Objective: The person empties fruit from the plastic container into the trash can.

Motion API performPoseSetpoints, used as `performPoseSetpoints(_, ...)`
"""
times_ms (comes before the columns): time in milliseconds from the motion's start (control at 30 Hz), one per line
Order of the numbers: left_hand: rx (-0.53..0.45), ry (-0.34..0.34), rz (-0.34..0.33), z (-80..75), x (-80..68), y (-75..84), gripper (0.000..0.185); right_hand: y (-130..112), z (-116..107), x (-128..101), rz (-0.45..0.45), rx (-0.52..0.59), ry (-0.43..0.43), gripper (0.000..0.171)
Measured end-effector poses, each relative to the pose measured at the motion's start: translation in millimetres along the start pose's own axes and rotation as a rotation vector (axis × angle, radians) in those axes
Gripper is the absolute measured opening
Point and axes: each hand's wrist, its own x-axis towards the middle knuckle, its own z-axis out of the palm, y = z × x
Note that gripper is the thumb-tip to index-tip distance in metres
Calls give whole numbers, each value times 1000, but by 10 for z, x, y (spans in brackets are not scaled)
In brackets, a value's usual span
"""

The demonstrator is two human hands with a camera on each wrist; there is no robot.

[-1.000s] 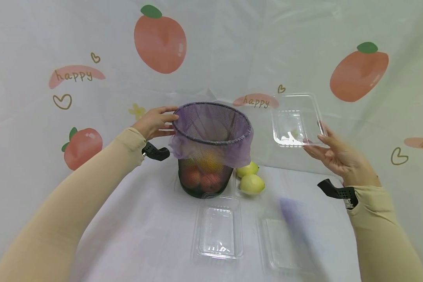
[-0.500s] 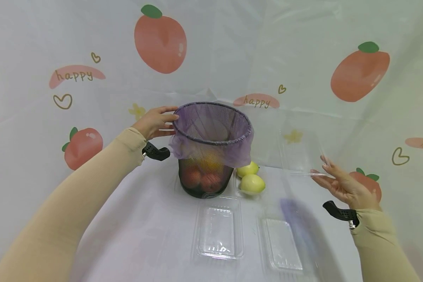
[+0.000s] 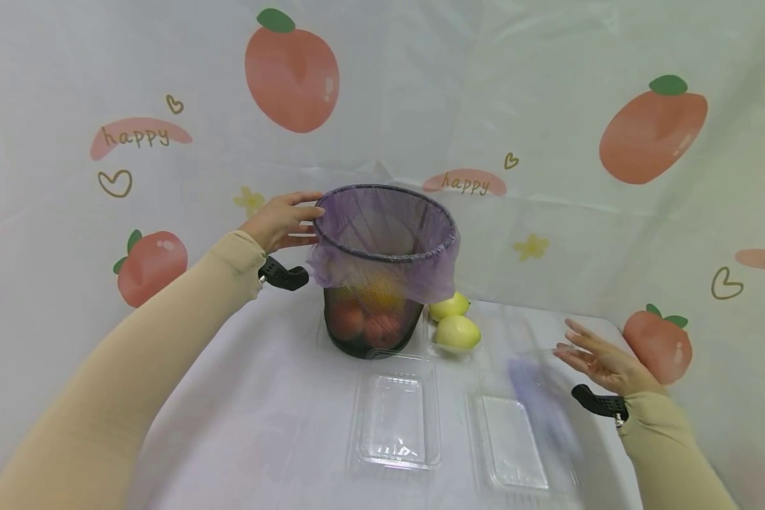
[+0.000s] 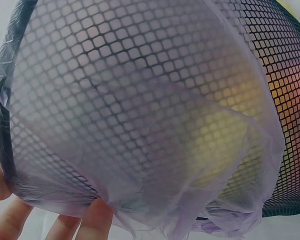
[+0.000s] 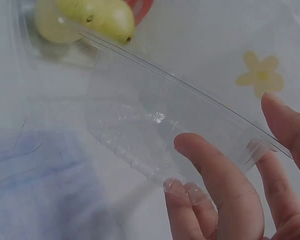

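Both hands are at work on the white-covered table (image 3: 261,397). One rests on the basket, the other holds a tray. Left hand (image 3: 279,222), fingers straight, lies against the far-left rim of the black wire-mesh basket (image 3: 371,333), touching the thin purple plastic liner (image 3: 382,273) that is folded out over the rim; the left wrist view shows the fingertips (image 4: 97,220) pressed against the gathered edge of that film, with the diamond mesh behind it. Through the mesh show red and orange-yellow round fruit (image 3: 365,322) lying in the bottom of the basket.

Right hand (image 3: 596,361) hovers low at the right edge of the table, palm turned up. In the right wrist view its fingers (image 5: 217,185) pinch the end of a clear, shallow rectangular plastic tray (image 5: 155,125) — see-through, thin-walled, with a narrow flat rim and faint ribs moulded in its side. It is tilted and held just above the tablecloth; in the head view it is only a faint glint beside the fingers.

Two yellow-green lemons (image 3: 455,331) sit in another clear tray just right of the basket. Two more clear rectangular trays lie flat nearer the person — one in front of the basket (image 3: 395,411), one to its right (image 3: 516,443), partly under a blurred purple smear.
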Motion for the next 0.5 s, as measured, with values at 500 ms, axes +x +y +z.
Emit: performPoseSetpoints(500, 9, 3, -1, 14, 38, 0, 54, 101, -128, 119, 58, -239, 102, 36)
